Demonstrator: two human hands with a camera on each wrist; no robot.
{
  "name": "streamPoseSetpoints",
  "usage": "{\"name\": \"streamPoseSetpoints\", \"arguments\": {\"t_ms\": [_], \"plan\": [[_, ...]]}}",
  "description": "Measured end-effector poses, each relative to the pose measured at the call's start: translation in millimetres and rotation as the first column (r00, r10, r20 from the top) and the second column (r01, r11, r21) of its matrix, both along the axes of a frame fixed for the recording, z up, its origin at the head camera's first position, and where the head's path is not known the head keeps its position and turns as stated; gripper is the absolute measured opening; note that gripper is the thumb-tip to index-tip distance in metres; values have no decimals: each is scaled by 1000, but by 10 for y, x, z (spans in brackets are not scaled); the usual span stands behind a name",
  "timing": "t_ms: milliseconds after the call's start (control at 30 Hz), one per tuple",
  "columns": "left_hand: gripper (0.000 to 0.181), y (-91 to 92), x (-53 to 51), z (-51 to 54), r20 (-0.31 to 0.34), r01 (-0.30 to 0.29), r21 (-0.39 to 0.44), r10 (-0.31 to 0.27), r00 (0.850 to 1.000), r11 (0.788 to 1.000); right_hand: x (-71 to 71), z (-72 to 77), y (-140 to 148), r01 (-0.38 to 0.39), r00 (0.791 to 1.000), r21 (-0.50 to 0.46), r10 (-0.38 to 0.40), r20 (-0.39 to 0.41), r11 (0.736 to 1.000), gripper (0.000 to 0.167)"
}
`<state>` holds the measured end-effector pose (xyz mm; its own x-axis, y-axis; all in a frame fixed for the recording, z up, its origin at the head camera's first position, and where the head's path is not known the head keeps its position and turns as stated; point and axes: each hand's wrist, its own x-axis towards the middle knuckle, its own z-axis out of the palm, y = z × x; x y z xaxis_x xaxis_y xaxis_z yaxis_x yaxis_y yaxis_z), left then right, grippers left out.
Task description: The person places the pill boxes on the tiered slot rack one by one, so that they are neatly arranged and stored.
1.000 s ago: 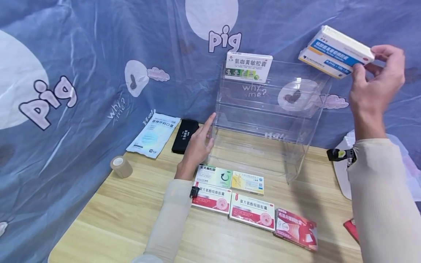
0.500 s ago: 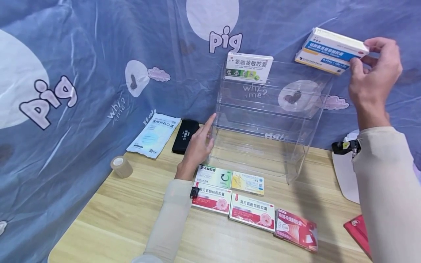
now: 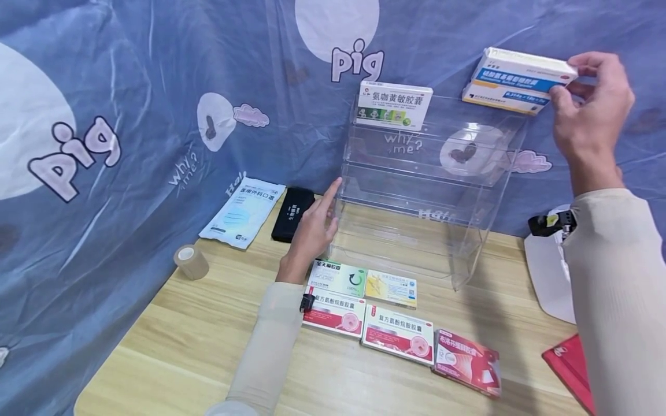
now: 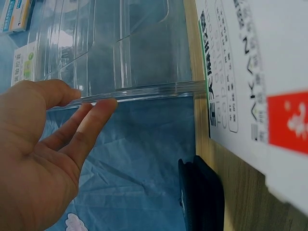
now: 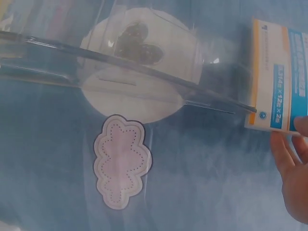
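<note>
At the upper right my right hand (image 3: pixel 595 110) grips the end of a white, blue and orange medicine box (image 3: pixel 520 81), thumb in front and fingers behind. The box is tilted slightly over the top right end of a clear tiered display stand (image 3: pixel 416 173); I cannot tell whether they touch. On the stand's top tier leans a white and green medicine box (image 3: pixel 392 107), at the left. My left hand (image 3: pixel 312 228) touches the stand's left side edge with extended fingertips (image 4: pixel 108 106). The right wrist view catches the held box (image 5: pixel 279 77) at its right edge.
Before the stand lie a green-white box (image 3: pixel 338 278), a yellow-white box (image 3: pixel 391 288), two red-white boxes (image 3: pixel 398 335) and a pink-red box (image 3: pixel 467 361). At left are a tape roll (image 3: pixel 191 262), mask packet (image 3: pixel 241 212) and black pouch (image 3: pixel 292 215). A red item (image 3: pixel 569 367) lies right.
My right hand has moved a little left with the medicine box, which has turned closer to level and come over the stand's right end. The left hand stays at the stand's side.
</note>
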<state>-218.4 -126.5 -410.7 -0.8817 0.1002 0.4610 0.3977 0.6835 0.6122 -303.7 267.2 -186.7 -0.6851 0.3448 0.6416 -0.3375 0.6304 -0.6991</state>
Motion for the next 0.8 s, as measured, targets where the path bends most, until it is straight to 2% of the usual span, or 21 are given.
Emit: {"name": "streamPoseSetpoints", "arguments": {"t_ms": [100,300,600,800], "plan": [[93,-6,-2,-3,1,4,3,-4,1000,1000,5,7,-11,-41,999,28,41,5,999,44],[94,-9,-1,-5,-5,6,7,-6,1000,1000,50,47,-85,-69,997,189,61,49,980,43],[94,-2,5,3,9,10,7,-10,1000,1000,-52,81,-71,-165,986,329,143,89,930,40],[94,-12,3,-5,3,10,-1,-10,1000,1000,-90,103,-80,-170,983,438,118,143,883,41]]}}
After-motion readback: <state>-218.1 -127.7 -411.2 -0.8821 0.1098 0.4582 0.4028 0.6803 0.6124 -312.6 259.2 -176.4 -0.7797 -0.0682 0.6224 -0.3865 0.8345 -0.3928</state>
